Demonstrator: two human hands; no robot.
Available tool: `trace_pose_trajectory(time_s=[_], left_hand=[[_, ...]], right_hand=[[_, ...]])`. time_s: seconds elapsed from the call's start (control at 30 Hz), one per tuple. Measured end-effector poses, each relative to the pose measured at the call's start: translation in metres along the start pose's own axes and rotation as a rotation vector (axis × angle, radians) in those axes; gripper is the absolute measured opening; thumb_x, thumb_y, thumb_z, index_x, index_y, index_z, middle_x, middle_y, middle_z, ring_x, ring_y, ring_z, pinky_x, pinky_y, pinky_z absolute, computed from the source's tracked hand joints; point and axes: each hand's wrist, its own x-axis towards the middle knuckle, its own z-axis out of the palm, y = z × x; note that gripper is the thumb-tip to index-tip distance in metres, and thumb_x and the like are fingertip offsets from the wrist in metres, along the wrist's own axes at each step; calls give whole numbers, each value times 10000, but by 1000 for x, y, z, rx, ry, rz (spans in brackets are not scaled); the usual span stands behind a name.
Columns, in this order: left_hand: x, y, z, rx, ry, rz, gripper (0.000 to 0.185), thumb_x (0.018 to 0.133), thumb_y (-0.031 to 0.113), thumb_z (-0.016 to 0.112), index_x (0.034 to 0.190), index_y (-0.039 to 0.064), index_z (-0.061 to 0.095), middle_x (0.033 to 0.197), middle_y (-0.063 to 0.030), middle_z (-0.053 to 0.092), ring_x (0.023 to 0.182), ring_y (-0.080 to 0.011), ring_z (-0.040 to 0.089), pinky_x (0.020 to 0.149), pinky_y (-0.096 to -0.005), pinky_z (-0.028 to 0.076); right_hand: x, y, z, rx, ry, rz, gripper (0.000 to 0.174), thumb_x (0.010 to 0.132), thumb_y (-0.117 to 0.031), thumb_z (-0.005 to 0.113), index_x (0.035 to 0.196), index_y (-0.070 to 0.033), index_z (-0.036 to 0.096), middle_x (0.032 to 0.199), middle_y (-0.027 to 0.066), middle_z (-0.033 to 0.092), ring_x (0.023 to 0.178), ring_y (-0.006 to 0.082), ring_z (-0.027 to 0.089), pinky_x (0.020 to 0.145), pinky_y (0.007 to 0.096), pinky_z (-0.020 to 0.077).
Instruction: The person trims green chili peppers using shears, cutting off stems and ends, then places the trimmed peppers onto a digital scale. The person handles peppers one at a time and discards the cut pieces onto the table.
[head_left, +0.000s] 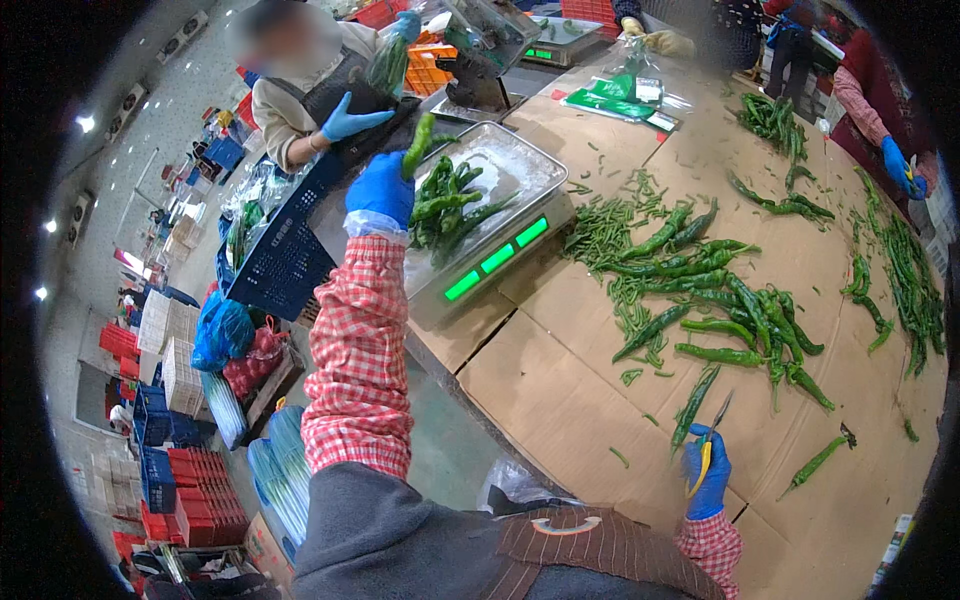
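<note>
My left hand (380, 190), in a blue glove, grips a green chili pepper (419, 142) above the near left side of a metal-topped digital scale (517, 161). More peppers (448, 202) lie heaped on the scale's tray. Its display is lit green, with no figures that I can make out. My right hand (706, 471), also gloved in blue, holds yellow-handled scissors (705, 457) low over the cardboard-covered table, blades pointing up and away. A single pepper (694, 405) lies beside the blades; whether the fingers touch it, I cannot tell. A pile of long peppers (720, 289) spreads beyond, next to cut stems (622, 232).
A blue crate (281, 251) with bagged produce stands left of the scale. Behind it, a co-worker in light blue gloves holds bagged peppers (390, 64). Green packaging bags (619, 97) lie at the far side. More peppers (911, 277) line the right, near another worker's gloved hands.
</note>
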Motion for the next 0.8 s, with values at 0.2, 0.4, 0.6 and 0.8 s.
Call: trace_pose_trajectory(time_s=[0.2,0.4,0.6,0.8], left_hand=[[4,-7,23,-26,-272,62,348,675,263,615,979,103,562,877,-157,571,831,-327,539,719,-394,428],[-15,18,-6,-309,8,136,284,683,188,620,942,83,567,846,-160,576,785,-316,554,667,-358,437],[-180,132,14,-888,-361,534,308,736,142,553,1040,95,534,888,-117,575,783,-257,562,692,-334,452],[-271,213,-20,-1044,-798,632,376,702,166,562,1067,101,498,778,-134,553,716,-297,548,630,-370,446]], right_hand=[[-2,4,-6,40,8,-10,237,762,-15,521,998,-5,496,602,-30,408,472,50,410,415,183,338],[1,5,-12,13,8,13,237,774,-51,531,999,11,489,635,-19,425,488,62,429,424,185,353],[2,8,-12,110,-52,-48,248,782,-61,519,1010,24,476,638,-12,427,483,67,435,424,188,358],[0,4,-12,194,-51,-4,228,784,-19,471,1010,12,482,633,-19,421,475,53,413,421,179,353]])
